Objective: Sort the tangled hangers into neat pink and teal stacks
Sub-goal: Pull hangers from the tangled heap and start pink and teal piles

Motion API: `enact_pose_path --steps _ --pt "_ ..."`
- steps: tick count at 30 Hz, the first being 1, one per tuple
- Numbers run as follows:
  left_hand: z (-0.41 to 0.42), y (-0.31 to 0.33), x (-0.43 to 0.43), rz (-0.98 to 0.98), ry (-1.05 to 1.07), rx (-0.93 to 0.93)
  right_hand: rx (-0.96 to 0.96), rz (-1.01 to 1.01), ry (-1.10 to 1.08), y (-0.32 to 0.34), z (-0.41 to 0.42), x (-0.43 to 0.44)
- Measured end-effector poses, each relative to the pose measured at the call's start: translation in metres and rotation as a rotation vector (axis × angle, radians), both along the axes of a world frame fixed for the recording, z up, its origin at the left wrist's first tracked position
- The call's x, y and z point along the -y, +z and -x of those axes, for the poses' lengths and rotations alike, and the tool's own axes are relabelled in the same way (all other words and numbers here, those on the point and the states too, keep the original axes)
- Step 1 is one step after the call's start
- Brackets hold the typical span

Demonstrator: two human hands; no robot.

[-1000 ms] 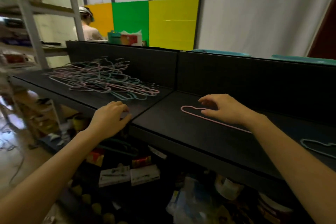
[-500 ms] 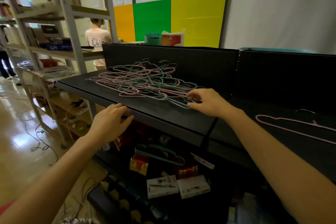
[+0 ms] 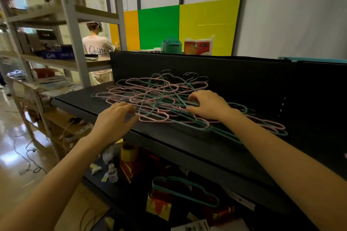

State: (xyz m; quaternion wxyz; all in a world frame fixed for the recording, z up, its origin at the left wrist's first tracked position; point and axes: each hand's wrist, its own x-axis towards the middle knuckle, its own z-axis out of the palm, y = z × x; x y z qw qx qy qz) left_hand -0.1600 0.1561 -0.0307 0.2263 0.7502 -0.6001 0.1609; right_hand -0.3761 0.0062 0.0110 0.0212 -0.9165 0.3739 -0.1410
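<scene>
Black shelf [image 3: 178, 142]: tangled hanger pile [image 3: 155, 97]; left hand [image 3: 114, 120] touches, right hand [image 3: 210, 107] pinches.

The hanger tangle [image 3: 159, 97] lies on the shelf [image 3: 78, 100], left hand [image 3: 114, 121] at its near edge, right hand [image 3: 209, 106] upon it.

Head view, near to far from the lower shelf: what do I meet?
Teal hanger below → front edge of black shelf → tangled hangers → black back panel → green panel.
</scene>
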Motion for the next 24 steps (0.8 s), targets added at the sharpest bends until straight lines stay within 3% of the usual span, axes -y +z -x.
enact_pose_path --steps 6,13,21,24 --pt "-0.062 0.013 0.057 -0.018 -0.029 0.003 -0.093 0.104 -0.163 0.006 -0.044 0.038" --pt "-0.114 0.020 0.119 -0.124 -0.094 -0.035 -0.160 0.023 -0.299 0.004 -0.066 0.057" --pt "-0.160 0.036 0.181 -0.284 -0.285 -0.256 -0.173 -0.045 -0.464 0.005 -0.077 0.062" --pt "-0.182 0.041 0.206 -0.398 -0.338 -0.227 -0.143 -0.082 -0.522 0.008 -0.084 0.059"
